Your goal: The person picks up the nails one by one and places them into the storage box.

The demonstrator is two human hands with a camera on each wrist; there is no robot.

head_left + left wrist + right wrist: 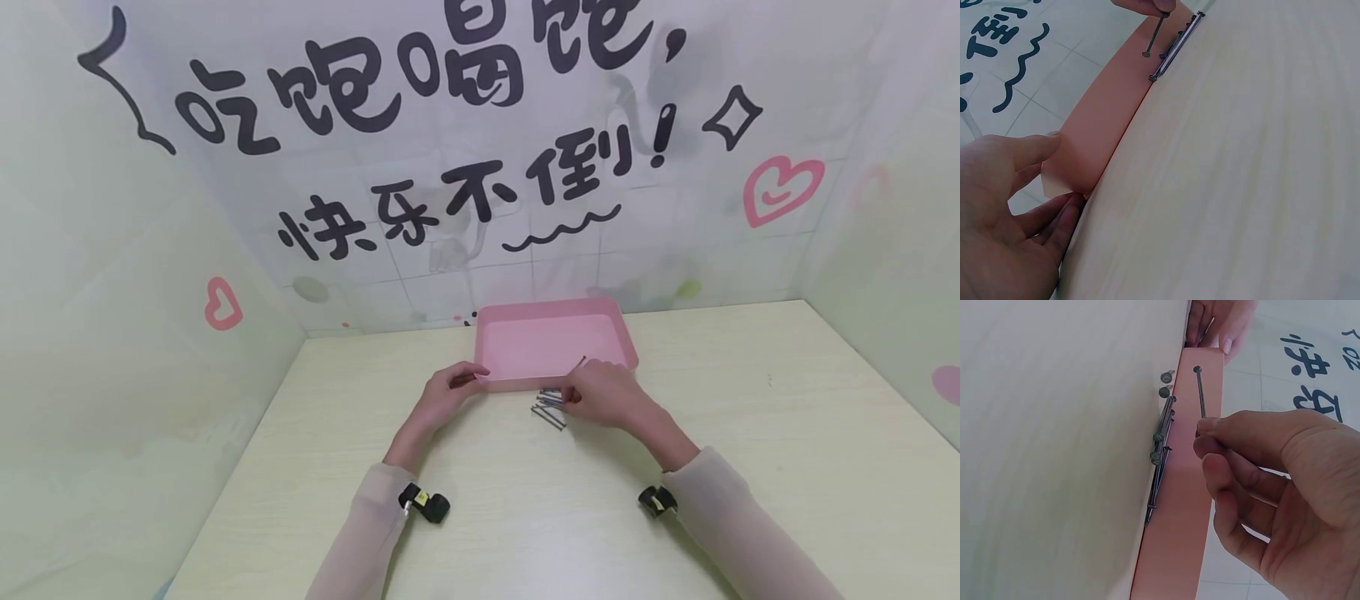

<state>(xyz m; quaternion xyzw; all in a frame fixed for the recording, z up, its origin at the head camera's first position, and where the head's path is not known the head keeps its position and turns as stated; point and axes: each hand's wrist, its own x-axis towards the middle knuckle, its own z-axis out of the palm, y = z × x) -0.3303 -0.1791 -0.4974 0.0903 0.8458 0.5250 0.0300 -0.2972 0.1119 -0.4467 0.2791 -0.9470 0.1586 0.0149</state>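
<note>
Pinching one nail (1201, 394) by the front edge of the tray (540, 346), the right hand (604, 394) is beside loose nails (548, 417). Gripping its front left corner is the left hand (443, 396). The tray sits near the table's back edge.

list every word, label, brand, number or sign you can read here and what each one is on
"吃饱喝饱," – upper line, on the back wall sheet
"快乐不倒!" – lower line, same sheet
Yellow label on the left wrist camera: too small to read
Label on the right wrist camera: too small to read
Pink tray and nails: no writing visible
</note>
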